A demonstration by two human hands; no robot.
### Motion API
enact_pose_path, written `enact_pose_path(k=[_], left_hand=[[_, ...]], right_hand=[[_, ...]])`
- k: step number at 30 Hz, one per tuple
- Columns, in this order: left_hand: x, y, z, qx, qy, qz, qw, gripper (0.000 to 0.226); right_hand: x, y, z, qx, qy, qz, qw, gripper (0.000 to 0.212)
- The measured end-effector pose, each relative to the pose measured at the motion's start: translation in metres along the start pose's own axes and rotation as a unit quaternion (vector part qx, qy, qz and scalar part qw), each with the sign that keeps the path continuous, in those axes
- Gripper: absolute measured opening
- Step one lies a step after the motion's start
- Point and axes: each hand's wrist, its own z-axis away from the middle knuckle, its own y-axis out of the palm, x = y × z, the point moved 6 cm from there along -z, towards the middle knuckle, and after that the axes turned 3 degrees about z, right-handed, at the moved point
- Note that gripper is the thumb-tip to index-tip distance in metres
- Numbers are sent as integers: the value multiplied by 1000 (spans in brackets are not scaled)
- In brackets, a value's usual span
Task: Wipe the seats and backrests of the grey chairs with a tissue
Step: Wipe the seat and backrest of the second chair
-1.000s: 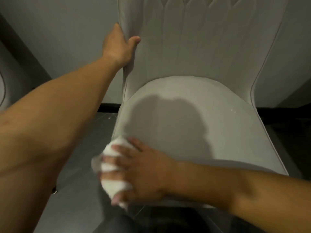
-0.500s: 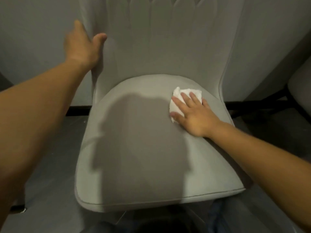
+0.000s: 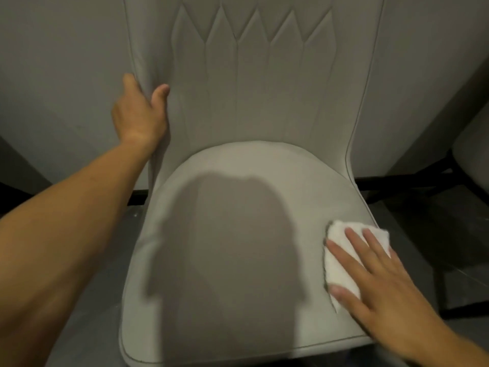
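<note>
On the seat's (image 3: 225, 234) right edge, the tissue (image 3: 341, 263) lies flat beneath the right hand (image 3: 375, 284), fingers straight, pressing it down. Left hand (image 3: 140, 115) clasps the backrest's (image 3: 251, 88) left edge.

No legible text, seemingly.

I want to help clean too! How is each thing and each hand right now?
tissue: folded, pressed flat on the seat's right edge.
right hand: fingers straight, pressing the tissue.
left hand: gripping the backrest's left edge.
seat: bare, shadowed in the middle.
backrest: upright.
</note>
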Motion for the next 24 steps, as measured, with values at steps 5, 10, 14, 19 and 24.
enact_pose_path(k=[5,10,14,19,24], left_hand=[[-2,0,-1,-8,2,-20,1000,58],[-1,0,-1,-2,-3,-25,1000,58],[-2,-2,0,-10,-2,-22,1000,57],[1,1,0,-10,-8,-7,1000,57],[4,2,-2,-17,-13,-14,1000,62]], right_hand=[[-6,-17,-88,-5,-16,8,1000,76],[-4,-21,-107,-15,-14,13,1000,78],[-19,-4,-46,-20,22,-15,999,74],[-32,13,25,17,52,-45,997,80],[-26,6,-3,11,39,-1,999,79]])
